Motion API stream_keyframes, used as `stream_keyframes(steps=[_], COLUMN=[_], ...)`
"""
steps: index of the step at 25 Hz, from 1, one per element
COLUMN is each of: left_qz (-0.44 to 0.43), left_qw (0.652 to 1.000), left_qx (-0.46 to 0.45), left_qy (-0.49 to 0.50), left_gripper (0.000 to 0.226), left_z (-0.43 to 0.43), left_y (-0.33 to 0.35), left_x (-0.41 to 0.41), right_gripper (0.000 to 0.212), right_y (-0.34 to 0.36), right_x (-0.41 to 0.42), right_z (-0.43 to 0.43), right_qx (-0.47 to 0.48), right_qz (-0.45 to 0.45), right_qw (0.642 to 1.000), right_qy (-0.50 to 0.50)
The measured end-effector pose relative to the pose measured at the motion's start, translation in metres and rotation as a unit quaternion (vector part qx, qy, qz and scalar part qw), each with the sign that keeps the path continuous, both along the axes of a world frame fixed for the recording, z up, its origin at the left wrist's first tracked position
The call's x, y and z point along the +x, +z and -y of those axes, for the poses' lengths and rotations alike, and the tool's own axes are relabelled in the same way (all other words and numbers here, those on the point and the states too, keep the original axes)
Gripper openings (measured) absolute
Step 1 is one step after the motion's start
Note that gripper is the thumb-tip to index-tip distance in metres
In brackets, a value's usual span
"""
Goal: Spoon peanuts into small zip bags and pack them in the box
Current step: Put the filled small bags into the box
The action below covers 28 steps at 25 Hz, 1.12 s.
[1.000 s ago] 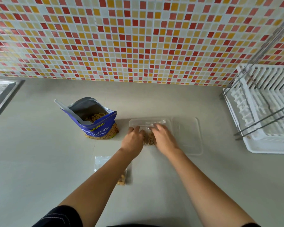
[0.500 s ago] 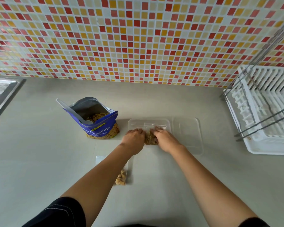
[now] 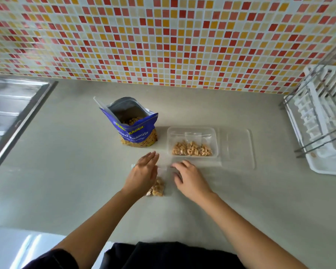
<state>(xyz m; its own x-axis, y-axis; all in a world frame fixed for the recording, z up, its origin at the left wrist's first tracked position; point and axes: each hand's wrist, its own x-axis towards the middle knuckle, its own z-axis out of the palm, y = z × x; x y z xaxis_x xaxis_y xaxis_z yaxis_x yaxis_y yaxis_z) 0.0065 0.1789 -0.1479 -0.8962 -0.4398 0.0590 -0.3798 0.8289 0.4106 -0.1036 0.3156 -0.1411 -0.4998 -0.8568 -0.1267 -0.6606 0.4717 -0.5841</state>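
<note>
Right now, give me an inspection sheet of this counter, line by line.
Surface: grey counter, bare near the front edge.
Job's things: blue peanut bag standing open; clear box holding filled zip bags; its lid flat beside it; one filled zip bag lying on the counter.
Clutter: nothing seen.
Grippers: left hand open over the zip bag; right hand open beside it, holding nothing.
Cables: nothing seen.
Surroundings: mosaic tile wall, steel sink far left, white dish rack right.
</note>
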Motion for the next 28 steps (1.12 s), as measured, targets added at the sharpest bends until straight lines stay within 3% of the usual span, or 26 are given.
stream_keyframes(steps=[3,6,11,14,18,24,28], left_qz=[0.031,0.095,0.062,0.067,0.017,-0.049,-0.06], left_qw=[0.996,0.977,0.926,0.915,0.936,0.934,0.922], left_qx=[-0.021,0.095,0.286,0.333,0.31,0.338,0.364], left_qy=[0.082,0.167,0.237,0.218,0.166,0.106,0.116], left_gripper=[0.035,0.043,0.05,0.048,0.041,0.048,0.049], left_z=[0.008,0.002,-0.002,-0.01,-0.027,-0.028,-0.009], left_y=[-0.012,-0.015,-0.007,-0.004,-0.001,0.023,0.035], left_x=[0.041,0.057,0.052,0.049,0.045,-0.005,-0.07], right_gripper=[0.041,0.038,0.035,0.042,0.037,0.041,0.045], right_y=[-0.015,-0.024,-0.025,-0.027,-0.028,-0.007,0.006], right_x=[0.037,0.061,0.064,0.057,0.053,0.009,-0.058], right_z=[0.009,0.022,0.03,0.019,-0.015,-0.035,-0.011], right_qx=[0.067,0.054,0.029,0.002,-0.07,-0.182,-0.15], right_qz=[0.075,0.093,0.161,0.183,0.191,0.145,0.087], right_qw=[0.994,0.988,0.972,0.97,0.957,0.94,0.952], right_qy=[-0.046,-0.112,-0.17,-0.159,-0.204,-0.249,-0.251])
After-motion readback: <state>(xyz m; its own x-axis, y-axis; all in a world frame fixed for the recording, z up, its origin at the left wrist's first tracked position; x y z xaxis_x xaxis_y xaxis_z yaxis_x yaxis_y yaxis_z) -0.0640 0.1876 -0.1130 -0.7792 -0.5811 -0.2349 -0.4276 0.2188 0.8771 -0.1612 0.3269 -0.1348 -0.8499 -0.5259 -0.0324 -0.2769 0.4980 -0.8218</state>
